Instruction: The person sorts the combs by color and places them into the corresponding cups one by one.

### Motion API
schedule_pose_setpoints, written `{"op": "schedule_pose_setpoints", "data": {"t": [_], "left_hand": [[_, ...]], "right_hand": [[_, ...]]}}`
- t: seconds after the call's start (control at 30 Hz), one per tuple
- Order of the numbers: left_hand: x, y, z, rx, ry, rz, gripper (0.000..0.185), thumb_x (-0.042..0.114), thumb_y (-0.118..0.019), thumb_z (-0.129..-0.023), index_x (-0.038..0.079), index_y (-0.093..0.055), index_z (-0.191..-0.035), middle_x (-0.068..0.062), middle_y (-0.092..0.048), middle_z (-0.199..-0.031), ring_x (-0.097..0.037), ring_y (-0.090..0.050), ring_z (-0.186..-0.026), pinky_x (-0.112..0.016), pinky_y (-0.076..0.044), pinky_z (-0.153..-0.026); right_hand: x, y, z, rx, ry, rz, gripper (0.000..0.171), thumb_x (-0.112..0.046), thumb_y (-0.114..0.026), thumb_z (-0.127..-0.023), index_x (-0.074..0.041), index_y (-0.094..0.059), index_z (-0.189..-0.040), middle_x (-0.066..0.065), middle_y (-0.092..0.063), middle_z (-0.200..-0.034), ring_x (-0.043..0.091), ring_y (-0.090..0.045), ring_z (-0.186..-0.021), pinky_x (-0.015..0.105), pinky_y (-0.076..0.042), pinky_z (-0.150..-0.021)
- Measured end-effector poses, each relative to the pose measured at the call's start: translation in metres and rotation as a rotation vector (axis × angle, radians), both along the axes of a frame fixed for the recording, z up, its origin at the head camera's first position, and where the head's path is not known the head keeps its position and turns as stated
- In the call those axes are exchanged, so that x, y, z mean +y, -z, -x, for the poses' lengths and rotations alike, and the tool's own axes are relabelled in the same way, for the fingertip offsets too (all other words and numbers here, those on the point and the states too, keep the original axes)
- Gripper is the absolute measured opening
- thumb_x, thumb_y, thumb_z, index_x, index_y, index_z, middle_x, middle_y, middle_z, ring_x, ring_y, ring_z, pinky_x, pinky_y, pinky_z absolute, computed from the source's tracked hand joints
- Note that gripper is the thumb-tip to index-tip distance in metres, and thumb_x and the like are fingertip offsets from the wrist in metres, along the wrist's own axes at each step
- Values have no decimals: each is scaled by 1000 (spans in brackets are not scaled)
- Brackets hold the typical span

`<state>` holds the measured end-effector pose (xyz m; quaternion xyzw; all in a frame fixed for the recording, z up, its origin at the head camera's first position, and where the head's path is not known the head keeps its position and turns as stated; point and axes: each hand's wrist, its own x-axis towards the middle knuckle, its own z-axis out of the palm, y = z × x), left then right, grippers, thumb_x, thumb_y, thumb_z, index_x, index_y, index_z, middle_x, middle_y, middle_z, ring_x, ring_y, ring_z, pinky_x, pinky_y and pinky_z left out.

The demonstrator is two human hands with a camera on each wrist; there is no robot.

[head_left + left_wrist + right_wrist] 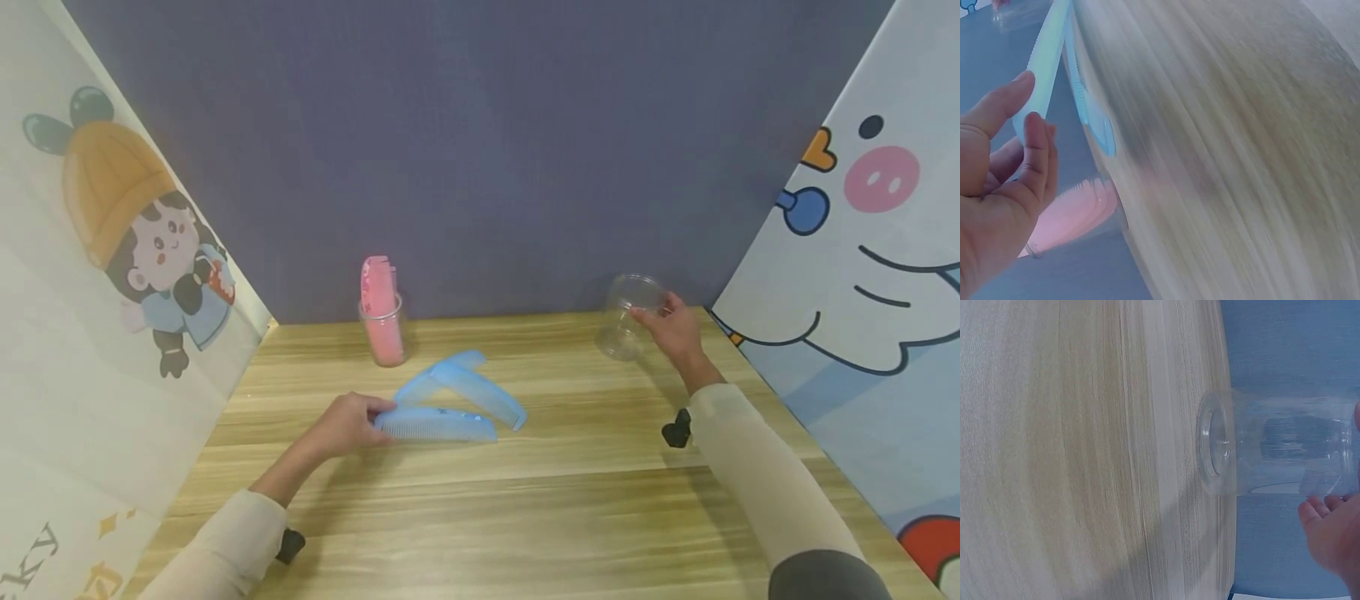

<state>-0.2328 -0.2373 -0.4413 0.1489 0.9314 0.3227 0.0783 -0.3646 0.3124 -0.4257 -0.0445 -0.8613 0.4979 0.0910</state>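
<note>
On the wooden table [570, 500] my left hand [377, 417] pinches the near end of a light blue comb [442, 426] that lies across the table's middle. In the left wrist view the thumb and fingers [1032, 134] close on that blue comb [1044, 69]. Two more blue combs [468, 385] lie crossed just behind it. At the back right my right hand [647, 315] grips the rim of a clear plastic cup [628, 317], which is tilted with its base low by the table. The right wrist view shows the empty cup [1272, 447] and my fingertips [1325, 528].
A second clear cup holding pink combs [384, 317] stands at the back, left of centre, near the dark blue wall. Cartoon-printed panels close off the left and right sides. Black camera mounts [677, 429] sit on both wrists.
</note>
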Motion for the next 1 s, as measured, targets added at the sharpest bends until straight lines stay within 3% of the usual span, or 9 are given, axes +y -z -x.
{"op": "schedule_pose_setpoints", "data": {"t": [0.4, 0.63, 1.0], "left_hand": [[7, -9, 4, -49, -39, -218, 54, 14, -88, -76, -1, -70, -125, -16, -76, -111, -17, -69, -93, -18, -59, -72], [14, -12, 14, 4, -52, -248, 53, 14, -87, -79, -1, -70, -126, -14, -77, -103, -13, -66, -86, -18, -57, -65], [32, -35, 36, 60, -57, -272, 55, 21, -86, -81, 4, -69, -130, -6, -66, -85, -14, -58, -77, -21, -51, -58]], "right_hand": [[2, 1, 0, 1, -3, -3, 99, -44, -73, -93, 0, -17, -162, 29, -25, -164, 50, -31, -149, 61, -37, -119], [3, 3, -3, -19, -3, -22, 99, -48, -70, -94, -1, -16, -162, 28, -23, -165, 50, -30, -149, 62, -39, -117], [3, 1, -1, -12, 9, -42, 96, -44, -71, -94, 1, -20, -161, 29, -27, -163, 50, -33, -148, 61, -43, -114]]}}
